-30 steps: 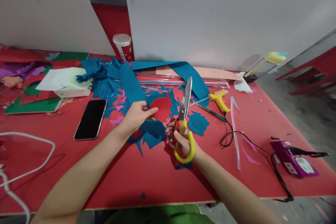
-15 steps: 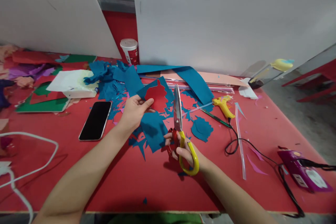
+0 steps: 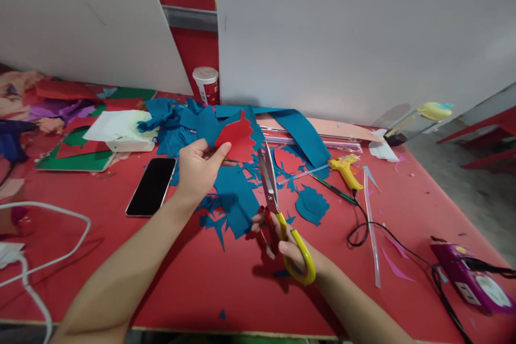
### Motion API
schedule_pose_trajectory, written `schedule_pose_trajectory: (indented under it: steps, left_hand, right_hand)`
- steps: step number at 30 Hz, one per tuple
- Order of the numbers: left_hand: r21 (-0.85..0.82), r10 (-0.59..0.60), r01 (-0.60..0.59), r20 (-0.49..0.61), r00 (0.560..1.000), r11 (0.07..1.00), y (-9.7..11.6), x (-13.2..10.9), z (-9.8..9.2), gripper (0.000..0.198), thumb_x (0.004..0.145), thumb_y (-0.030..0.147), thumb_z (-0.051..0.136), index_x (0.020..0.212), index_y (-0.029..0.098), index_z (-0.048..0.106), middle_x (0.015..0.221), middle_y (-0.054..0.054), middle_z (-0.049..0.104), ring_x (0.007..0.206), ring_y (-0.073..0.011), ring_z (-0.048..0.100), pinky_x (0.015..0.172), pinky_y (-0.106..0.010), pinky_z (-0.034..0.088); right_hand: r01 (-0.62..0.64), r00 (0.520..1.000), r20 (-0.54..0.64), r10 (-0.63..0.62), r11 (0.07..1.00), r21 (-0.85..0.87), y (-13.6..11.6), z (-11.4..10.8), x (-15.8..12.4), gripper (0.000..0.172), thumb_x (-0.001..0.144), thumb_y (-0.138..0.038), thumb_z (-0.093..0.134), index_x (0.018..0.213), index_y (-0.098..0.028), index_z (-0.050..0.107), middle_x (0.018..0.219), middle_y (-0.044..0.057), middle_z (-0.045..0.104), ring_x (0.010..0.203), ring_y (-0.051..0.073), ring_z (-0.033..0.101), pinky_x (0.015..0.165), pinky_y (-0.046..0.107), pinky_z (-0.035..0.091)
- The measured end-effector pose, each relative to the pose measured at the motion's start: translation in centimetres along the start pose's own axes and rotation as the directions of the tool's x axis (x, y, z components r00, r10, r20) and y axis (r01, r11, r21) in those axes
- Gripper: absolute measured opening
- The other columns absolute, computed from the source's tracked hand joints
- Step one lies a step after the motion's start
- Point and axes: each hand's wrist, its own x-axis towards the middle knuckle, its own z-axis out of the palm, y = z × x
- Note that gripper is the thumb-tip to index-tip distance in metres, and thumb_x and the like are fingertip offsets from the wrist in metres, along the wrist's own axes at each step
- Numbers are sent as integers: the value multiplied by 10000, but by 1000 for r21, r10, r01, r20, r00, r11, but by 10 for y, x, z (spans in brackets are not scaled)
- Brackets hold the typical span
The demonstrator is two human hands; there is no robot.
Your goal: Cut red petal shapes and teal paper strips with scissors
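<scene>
My left hand [image 3: 200,166] pinches a red leaf-shaped paper cutout [image 3: 238,138] together with a blue paper sheet [image 3: 250,115] behind it, held above the table. In my right hand [image 3: 282,244] is a pair of scissors [image 3: 269,177] with one red and one yellow handle, blades pointing up and slightly parted. The blade tips are close to the right edge of the blue sheet; whether they touch it I cannot tell. Below lie a blue paper rectangle [image 3: 237,201] and blue scraps. A blue scalloped leaf [image 3: 313,204] and another red leaf [image 3: 288,160] rest to the right.
A phone [image 3: 151,187] lies left of the paper. On the right are a yellow glue gun [image 3: 345,171], a clear glue stick [image 3: 371,231] and a purple power strip [image 3: 470,274] with black cables. A lidded cup [image 3: 206,86] stands by the white panel [image 3: 363,37]. A white cable [image 3: 80,231] loops at left.
The left hand has tilted the red leaf and blue sheet. The scissors have tipped leftward, their tips nearer the sheet's edge, and the right hand has dropped slightly. The camera view has shifted a little.
</scene>
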Motion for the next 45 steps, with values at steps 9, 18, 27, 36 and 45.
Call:
schedule_pose_trajectory:
  steps: [9,18,27,36,45]
  left_hand:
    - [152,165,-180,102,981,972,-1,-12,1,162,680,292,615,613,149,582,533,15,618,503,-146,616,478,-222,487]
    - [309,320,-341,119,940,888,-2,-12,2,195,694,284,597,560,146,560,482,27,546,438,-91,491,433,-203,389]
    - [339,330,-359,144,933,869,4,-13,2,199,683,254,599,522,149,547,447,37,501,412,-76,432,413,-197,349]
    - [381,310,-348,158,938,857,5,-12,-1,197,685,300,596,545,161,594,458,27,554,423,-93,483,429,-199,386]
    - [322,276,-318,169,946,892,3,-13,-1,168,690,305,600,604,165,632,513,9,625,464,-119,563,458,-205,443]
  right_hand:
    - [46,997,58,-42,997,-63,10,-5,1,518,750,-572,441,1167,-266,431,1005,72,491,606,101,422,454,209,336]
    - [50,998,33,-48,996,-69,13,-4,1,520,742,-595,426,1141,-262,455,1024,81,485,769,162,468,475,212,343]
    - [23,998,-52,-22,1000,12,12,0,1,590,671,-653,474,1087,-235,494,956,80,507,780,166,464,457,197,319]
    - [-73,986,-144,82,995,66,-2,9,3,666,572,-743,477,962,-206,540,848,56,525,612,105,429,444,190,281]
    - [-74,983,-164,87,994,80,-1,8,2,687,560,-759,464,957,-204,547,865,71,517,722,149,465,457,200,282]
